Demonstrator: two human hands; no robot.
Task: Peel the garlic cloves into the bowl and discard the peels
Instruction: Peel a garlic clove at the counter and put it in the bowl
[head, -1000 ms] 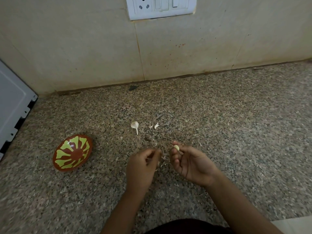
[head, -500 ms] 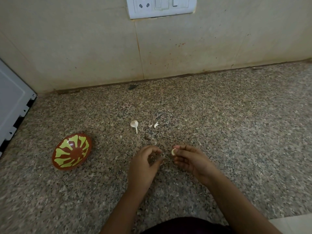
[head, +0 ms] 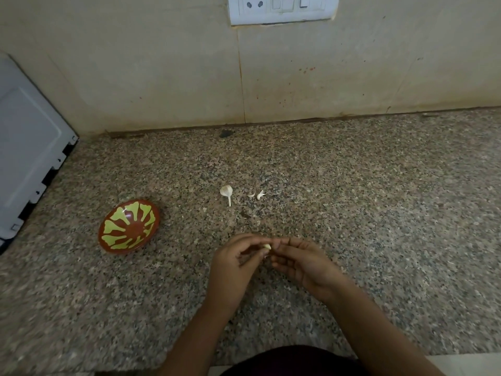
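Note:
A small pale garlic clove (head: 267, 246) shows between the fingertips of both hands, low over the granite counter. My left hand (head: 233, 263) pinches it from the left and my right hand (head: 301, 263) pinches it from the right, fingertips touching. A brown bowl (head: 129, 226) with a yellow-green pattern sits on the counter to the left, apart from the hands. A garlic stem piece (head: 227, 191) and two small peel scraps (head: 258, 195) lie on the counter beyond the hands.
The speckled granite counter (head: 379, 213) runs back to a beige tiled wall with a white switch plate (head: 282, 8). A white appliance panel (head: 29, 147) stands at the far left. The counter's front edge lies just below my forearms.
My hands have come together: the left hand, a short gap away before, now meets the right hand's fingertips at the clove. The view has shifted slightly.

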